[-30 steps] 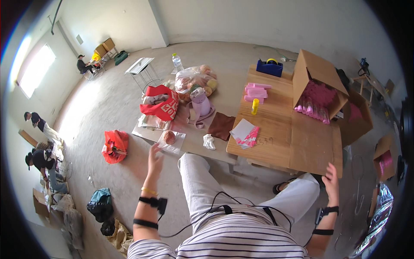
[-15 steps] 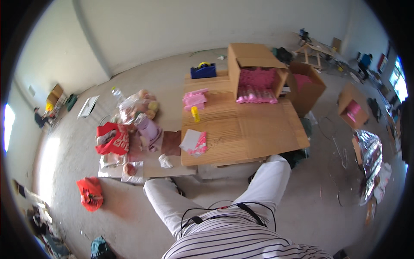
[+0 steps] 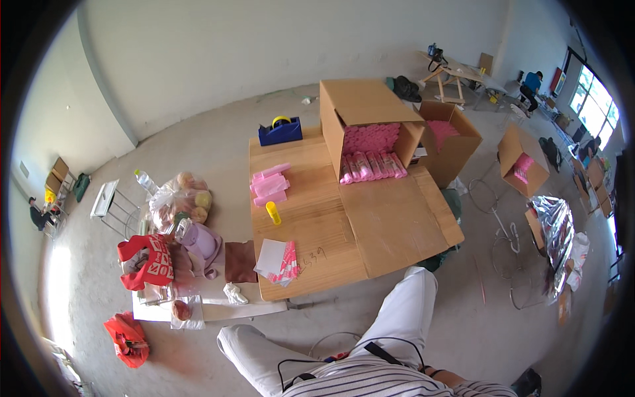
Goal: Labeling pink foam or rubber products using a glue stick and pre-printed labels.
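My left hand is out of the picture. Of my right hand (image 3: 426, 370), only a sliver by the dark wristband shows above my lap; its fingers are hidden. In front of my knees is a wooden table (image 3: 304, 231). On it lie pink-and-white printed sheets (image 3: 290, 264) beside a white paper (image 3: 270, 257), a yellow glue stick (image 3: 273, 213) standing upright, and several pink strips (image 3: 270, 185) in a loose pile. A cardboard box (image 3: 370, 102) lies on its side, opening toward me, stacked with pink wrapped rolls (image 3: 374, 167). One flap rests on the tabletop.
A blue tape dispenser (image 3: 280, 132) stands at the far left corner. Left of the table, a low bench holds a red bag (image 3: 149, 261), a lilac bottle (image 3: 200, 241) and a bag of fruit (image 3: 182, 202). Another open carton (image 3: 453, 142) stands right. People sit farther off.
The view has shifted, so the table appears lower and more to the left. My right forearm has come into sight at the lower edge. Nothing on the table has visibly moved.
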Available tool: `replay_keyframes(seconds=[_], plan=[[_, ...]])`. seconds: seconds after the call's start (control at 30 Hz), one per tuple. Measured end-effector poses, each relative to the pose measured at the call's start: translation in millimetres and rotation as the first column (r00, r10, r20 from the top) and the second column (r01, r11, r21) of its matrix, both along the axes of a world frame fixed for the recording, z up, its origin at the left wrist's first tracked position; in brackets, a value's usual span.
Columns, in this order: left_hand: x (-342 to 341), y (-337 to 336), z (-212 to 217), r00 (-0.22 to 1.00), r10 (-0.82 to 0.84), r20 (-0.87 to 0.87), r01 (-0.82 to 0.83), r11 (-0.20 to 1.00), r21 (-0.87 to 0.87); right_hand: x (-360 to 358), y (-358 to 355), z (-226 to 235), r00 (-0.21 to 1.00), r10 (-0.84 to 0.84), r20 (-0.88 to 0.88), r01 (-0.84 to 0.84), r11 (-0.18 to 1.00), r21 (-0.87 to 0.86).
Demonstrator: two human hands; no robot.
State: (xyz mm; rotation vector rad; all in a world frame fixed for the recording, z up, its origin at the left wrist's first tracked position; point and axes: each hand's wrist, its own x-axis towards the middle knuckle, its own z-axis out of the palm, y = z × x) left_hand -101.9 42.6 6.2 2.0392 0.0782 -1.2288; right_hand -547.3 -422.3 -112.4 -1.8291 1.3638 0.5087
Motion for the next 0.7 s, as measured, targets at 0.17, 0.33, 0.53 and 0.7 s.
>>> replay_keyframes(seconds=[0.17, 0.33, 0.53, 0.7], plan=[[30.3, -11.5, -6.3, 0.996, 0.084, -0.022, -0.083, 0.995, 0.051, 13.2, 2.4, -4.1, 0.995, 0.099, -0.018, -0.100, 0.992, -0.080], [13.9, -13.7, -7.3, 0.982, 0.181, -0.052, -0.175, 0.979, 0.108, -2.0, -36.3, 15.8, 0.975, 0.214, -0.053, -0.219, 0.964, -0.150], [-36.8, -21.1, -9.3, 0.930, 0.368, -0.007, -0.362, 0.917, 0.168, 0.6, -88.6, -15.3, 0.906, 0.423, -0.028, -0.416, 0.876, -0.243], [-112.5, -13.4, -4.7, 0.842, 0.536, 0.058, -0.533, 0.812, 0.237, -41.5, -138.7, -35.0, 0.795, 0.607, 0.012, -0.576, 0.760, -0.300]])
